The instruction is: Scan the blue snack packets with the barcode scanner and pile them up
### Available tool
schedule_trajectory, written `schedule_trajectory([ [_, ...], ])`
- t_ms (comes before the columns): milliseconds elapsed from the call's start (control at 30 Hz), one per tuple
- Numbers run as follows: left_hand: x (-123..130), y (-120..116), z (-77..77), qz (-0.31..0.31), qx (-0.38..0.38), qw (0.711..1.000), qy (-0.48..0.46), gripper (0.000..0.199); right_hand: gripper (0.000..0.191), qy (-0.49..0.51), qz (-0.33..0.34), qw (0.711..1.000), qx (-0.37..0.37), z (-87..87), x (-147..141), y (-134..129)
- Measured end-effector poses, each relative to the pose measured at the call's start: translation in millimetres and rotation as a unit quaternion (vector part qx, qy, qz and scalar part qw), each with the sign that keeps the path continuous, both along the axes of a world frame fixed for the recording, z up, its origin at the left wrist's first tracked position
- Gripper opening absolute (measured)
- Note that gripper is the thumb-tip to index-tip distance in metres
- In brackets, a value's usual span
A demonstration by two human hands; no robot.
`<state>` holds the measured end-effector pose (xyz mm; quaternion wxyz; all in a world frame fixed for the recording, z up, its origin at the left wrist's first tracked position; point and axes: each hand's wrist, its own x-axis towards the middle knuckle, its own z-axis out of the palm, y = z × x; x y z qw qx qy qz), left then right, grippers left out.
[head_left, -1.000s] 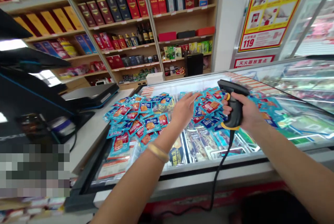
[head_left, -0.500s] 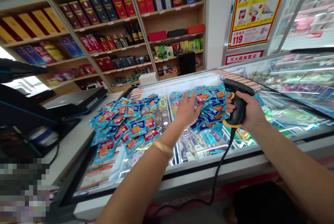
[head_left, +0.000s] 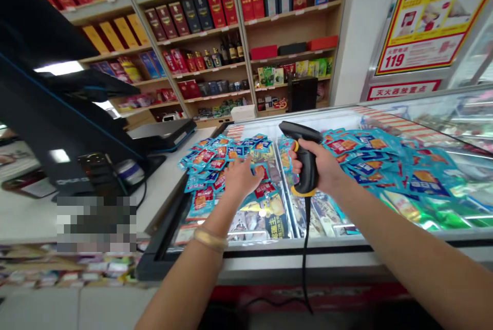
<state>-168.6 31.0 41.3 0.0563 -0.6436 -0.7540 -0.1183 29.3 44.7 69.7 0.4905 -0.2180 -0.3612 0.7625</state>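
My right hand (head_left: 325, 166) is wrapped around the grip of a black and yellow barcode scanner (head_left: 307, 173), held above the glass top of a freezer. A cable hangs from the scanner's base. My left hand (head_left: 242, 178), with a gold bangle at the wrist, lies with fingers stretched over the left pile of blue snack packets (head_left: 202, 158). Its fingertips are at the packets; whether they press on one I cannot tell. A second pile of the same blue packets (head_left: 370, 153) spreads over the glass to the right of the scanner.
The chest freezer (head_left: 327, 258) has bagged goods under its glass. Left of it stands a counter (head_left: 169, 191) with a dark checkout machine (head_left: 69, 130) on it. Shelves of boxed bottles (head_left: 192, 14) line the back wall, and a red and yellow poster (head_left: 427, 22) hangs at the right.
My left hand has moved from the right pile to the left pile of packets. The scanner, in my right hand, has shifted left, and the view has turned left.
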Motion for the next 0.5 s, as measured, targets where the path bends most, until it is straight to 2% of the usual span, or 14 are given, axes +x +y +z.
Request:
schedule_trajectory([
  [67,2,-10,-4.9,0.000,-0.010,1.000,0.010,0.055,0.020,-0.001,0.028,0.999,-0.019,-5.6,-19,-2],
  [167,8,-18,-9.9,-0.021,-0.034,0.999,0.012,0.049,0.018,-0.012,0.053,0.998,-0.042,-16.3,-32,-6],
  [333,13,-21,-10.0,-0.037,-0.060,0.997,-0.009,0.047,0.013,-0.023,0.060,0.996,-0.061,-28.3,-28,-10],
  [500,9,-16,-8.4,-0.046,-0.016,0.997,-0.058,0.034,0.011,-0.034,0.046,0.995,-0.078,-29.8,-23,-11],
])
